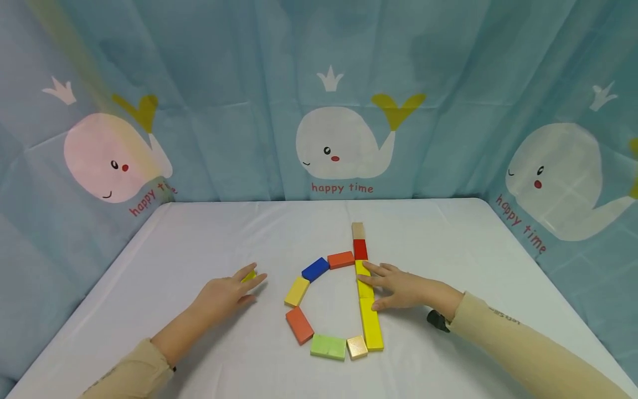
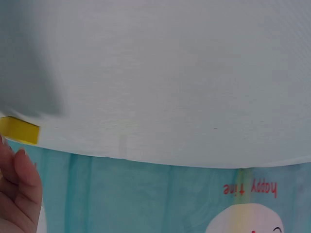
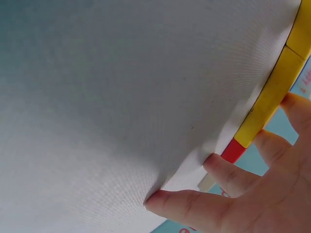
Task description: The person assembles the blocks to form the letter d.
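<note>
In the head view my left hand is at the left, its fingers spread about a small yellow block that shows between them. The left wrist view has this yellow block lying on the cloth just past the fingertips. My right hand reaches in from the right, fingers spread and fairly straight. Its fingertips touch a long yellow block and the top of another yellow block below it. In the right wrist view, two fingertips press on the white cloth beside the row.
Above the yellow blocks are a red block and a wooden block. A curve left of them has orange-red, blue, pale yellow, orange-red, light green and wooden blocks. A whale-print curtain surrounds the table.
</note>
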Tool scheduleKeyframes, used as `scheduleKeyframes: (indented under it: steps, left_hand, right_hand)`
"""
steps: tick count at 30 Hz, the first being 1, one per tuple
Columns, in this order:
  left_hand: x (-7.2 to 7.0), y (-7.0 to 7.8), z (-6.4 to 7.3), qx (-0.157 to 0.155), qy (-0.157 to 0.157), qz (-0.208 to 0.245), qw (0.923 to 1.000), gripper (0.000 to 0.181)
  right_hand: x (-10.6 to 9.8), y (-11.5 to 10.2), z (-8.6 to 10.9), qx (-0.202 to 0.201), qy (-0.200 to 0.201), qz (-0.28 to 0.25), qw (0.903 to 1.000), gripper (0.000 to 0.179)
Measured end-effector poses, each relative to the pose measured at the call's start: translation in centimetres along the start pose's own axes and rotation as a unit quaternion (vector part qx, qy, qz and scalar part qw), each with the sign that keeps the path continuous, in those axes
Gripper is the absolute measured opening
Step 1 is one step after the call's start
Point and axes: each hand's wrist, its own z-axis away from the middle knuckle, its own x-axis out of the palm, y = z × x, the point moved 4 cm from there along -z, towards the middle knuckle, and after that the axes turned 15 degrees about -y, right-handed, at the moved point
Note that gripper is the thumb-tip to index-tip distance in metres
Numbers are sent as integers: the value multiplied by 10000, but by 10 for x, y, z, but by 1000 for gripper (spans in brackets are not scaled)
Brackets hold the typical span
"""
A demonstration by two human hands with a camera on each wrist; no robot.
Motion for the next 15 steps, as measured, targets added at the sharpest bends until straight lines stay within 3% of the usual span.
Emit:
scheduleKeyframes:
  steps: [4, 7, 11, 15]
  left_hand:
    - [5, -10, 0, -36, 9, 4, 10000, 46]
    - [6, -15, 0, 14, 201, 45, 9998, 41]
    - [8, -19, 0, 106, 438, -39, 9990, 36]
    - [11, -21, 0, 174, 478, -42, 9987, 34]
  right_hand:
    - [0, -1, 0, 41, -19, -8, 10000, 72]
    - [-1, -2, 0, 44, -52, -7, 10000, 72]
    - [-3, -2, 0, -30, -136, -69, 9999, 73]
    - [-9, 2, -1, -102, -111, -257, 9996, 76]
